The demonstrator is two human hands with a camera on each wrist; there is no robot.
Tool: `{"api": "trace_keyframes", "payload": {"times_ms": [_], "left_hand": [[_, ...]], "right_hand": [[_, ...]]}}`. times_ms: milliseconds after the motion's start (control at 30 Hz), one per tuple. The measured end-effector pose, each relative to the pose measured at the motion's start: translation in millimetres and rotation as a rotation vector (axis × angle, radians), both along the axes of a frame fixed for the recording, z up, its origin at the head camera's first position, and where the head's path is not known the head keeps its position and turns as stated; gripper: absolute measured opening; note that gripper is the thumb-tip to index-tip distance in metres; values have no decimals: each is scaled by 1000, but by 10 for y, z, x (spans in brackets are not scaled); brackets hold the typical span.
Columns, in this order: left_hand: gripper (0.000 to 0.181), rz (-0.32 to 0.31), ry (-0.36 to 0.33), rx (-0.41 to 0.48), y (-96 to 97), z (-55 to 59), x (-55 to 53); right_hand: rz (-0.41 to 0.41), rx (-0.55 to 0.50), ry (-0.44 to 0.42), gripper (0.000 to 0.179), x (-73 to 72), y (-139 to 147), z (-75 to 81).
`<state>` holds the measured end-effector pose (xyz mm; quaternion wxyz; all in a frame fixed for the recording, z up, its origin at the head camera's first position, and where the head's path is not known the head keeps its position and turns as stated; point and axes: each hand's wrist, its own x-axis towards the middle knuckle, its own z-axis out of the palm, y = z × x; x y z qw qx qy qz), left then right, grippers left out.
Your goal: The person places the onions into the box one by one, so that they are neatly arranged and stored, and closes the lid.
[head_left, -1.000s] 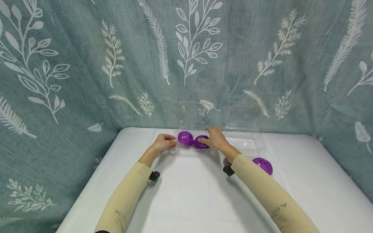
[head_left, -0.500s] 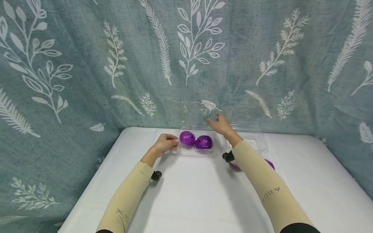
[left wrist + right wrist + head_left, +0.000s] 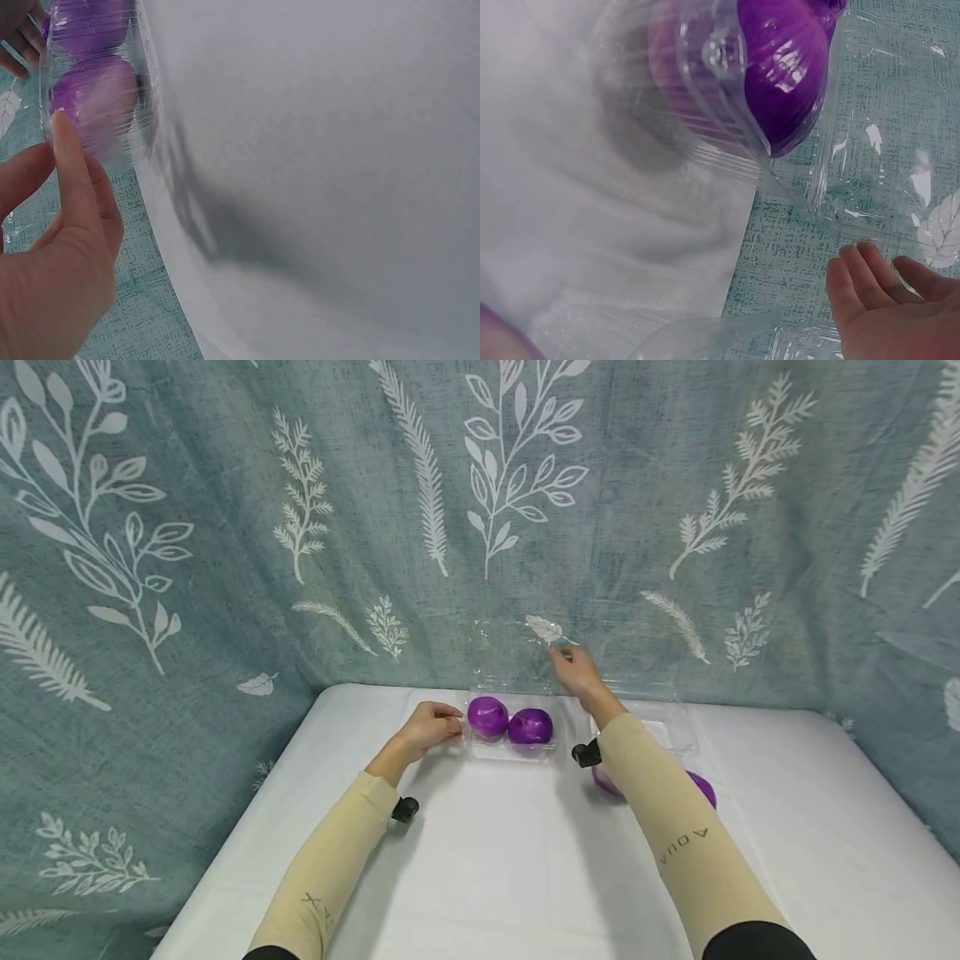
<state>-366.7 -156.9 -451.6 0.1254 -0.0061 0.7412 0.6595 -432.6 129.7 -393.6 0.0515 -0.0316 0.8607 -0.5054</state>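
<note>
A purple onion (image 3: pixel 487 717) and another purple onion (image 3: pixel 531 727) lie side by side in a clear plastic clamshell container (image 3: pixel 510 753) at the table's back. Its see-through lid (image 3: pixel 506 643) stands raised behind them. My left hand (image 3: pixel 429 727) holds the container's left end, with thumb and forefinger (image 3: pixel 71 169) at the edge in the left wrist view. My right hand (image 3: pixel 576 672) is at the lid's right edge. In the right wrist view its fingers (image 3: pixel 865 277) are mostly straight, beside the lid's lower edge; whether they touch it is unclear.
Right of it stands a second clear container (image 3: pixel 678 727), partly behind my right arm. Nearer me, a purple-and-pale onion (image 3: pixel 606 782) and a purple onion (image 3: pixel 703 789) lie on the white tabletop (image 3: pixel 487 860), partly covered by the arm. A leaf-patterned curtain (image 3: pixel 435 610) hangs behind.
My right hand has let go of the right-hand onion in the container and moved up and back to the raised lid. My left hand stays at the container's left end.
</note>
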Motion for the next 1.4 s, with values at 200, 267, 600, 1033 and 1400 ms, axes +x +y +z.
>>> {"api": "trace_keyframes", "payload": {"times_ms": [200, 267, 600, 1033, 1400], "left_hand": [[34, 1, -4, -3, 22, 16, 13], [34, 2, -4, -5, 27, 11, 15], [33, 11, -11, -5, 34, -14, 8], [35, 12, -24, -12, 36, 2, 36], [35, 22, -9, -24, 52, 35, 18]], "right_hand": [[6, 3, 9, 66, 8, 12, 32], [1, -5, 3, 66, 19, 14, 40], [-14, -70, 0, 61, 91, 51, 20], [-4, -112, -57, 80, 144, 114, 37], [65, -100, -64, 60, 276, 154, 80]]}}
